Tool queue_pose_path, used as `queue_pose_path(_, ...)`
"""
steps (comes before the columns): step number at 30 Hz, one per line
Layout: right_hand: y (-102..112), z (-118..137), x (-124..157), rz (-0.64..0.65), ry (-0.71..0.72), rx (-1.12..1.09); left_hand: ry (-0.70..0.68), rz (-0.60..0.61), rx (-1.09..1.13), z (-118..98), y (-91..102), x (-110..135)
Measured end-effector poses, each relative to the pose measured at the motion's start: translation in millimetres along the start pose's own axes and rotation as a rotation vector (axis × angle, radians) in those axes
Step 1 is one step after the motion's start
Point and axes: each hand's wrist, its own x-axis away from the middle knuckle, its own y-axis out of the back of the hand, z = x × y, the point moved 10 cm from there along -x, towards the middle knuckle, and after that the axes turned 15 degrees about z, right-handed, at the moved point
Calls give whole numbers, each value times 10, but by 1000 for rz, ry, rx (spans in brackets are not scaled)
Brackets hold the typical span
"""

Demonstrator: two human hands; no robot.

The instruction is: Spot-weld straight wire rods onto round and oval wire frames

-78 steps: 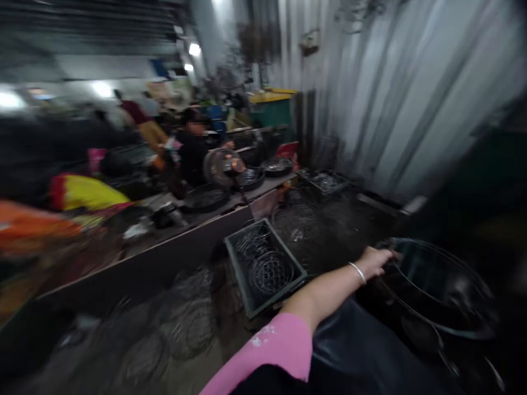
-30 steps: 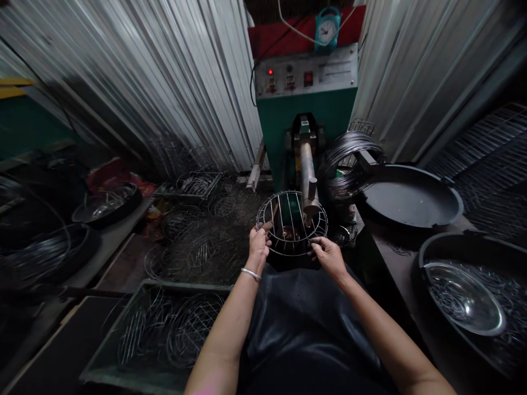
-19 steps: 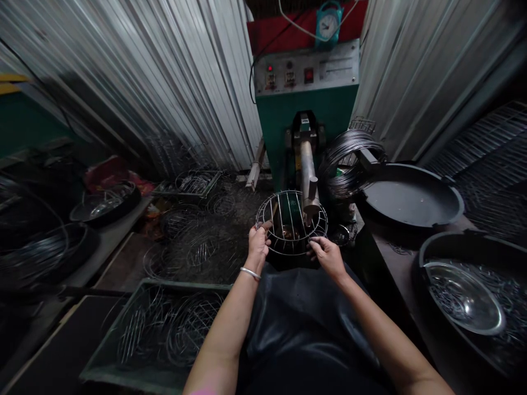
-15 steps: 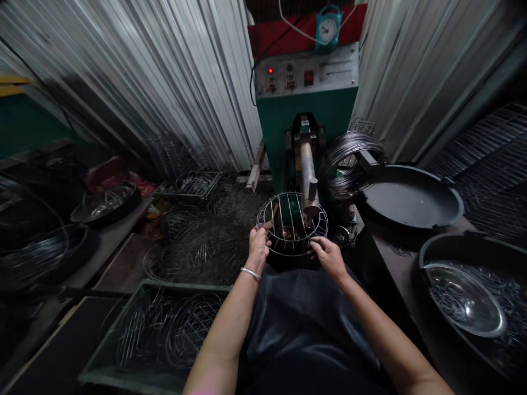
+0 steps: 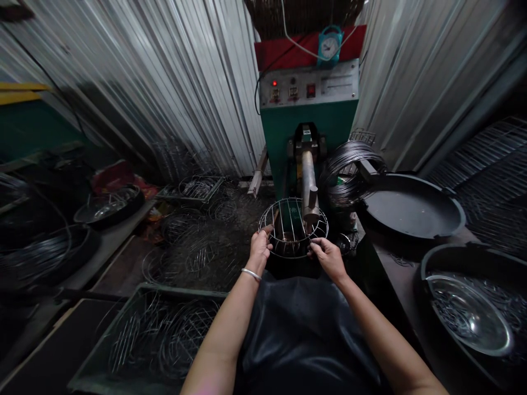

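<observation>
A round wire basket (image 5: 293, 220) with parallel bars is held in front of me, under the metal arm (image 5: 308, 175) of a green machine (image 5: 272, 123). My left hand (image 5: 260, 246) is closed on its left rim, with the thumb on top. At the right front rim, my right hand (image 5: 328, 257) pinches with thumb and forefinger. Whether a small piece sits between those fingertips is too small to make out. The arm's tip (image 5: 308, 226) points down by the basket's right side, close to the right fingertips.
To the right stand a large black pan (image 5: 415, 206) and a tub (image 5: 428, 249) holding a steel bowl (image 5: 500, 329) of small metal pieces. A wire coil (image 5: 349, 164) hangs beside the machine. On the left, a green crate (image 5: 88, 356) holds round wire racks.
The view has tilted up slightly, so everything sits a little lower in the picture. Both hands keep their hold at the basket's rim, with little visible movement.
</observation>
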Motion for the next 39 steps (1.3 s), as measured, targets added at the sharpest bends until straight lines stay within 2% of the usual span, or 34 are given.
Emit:
queue_pose_path(9,29,-47,-99,-3,0,-46,48,-13,-13,-26,-108,21)
queue_pose_path(18,16,33,-77,15,-16,-2,64,-27,27,18,-70,39)
queue_pose_path(31,61,-46,-82,-21,-29,29,107,-54,41,136,-42,-4)
queue_pose_path(39,59,45,-95,-36,-13,81,93,-90,26,84,-21,0)
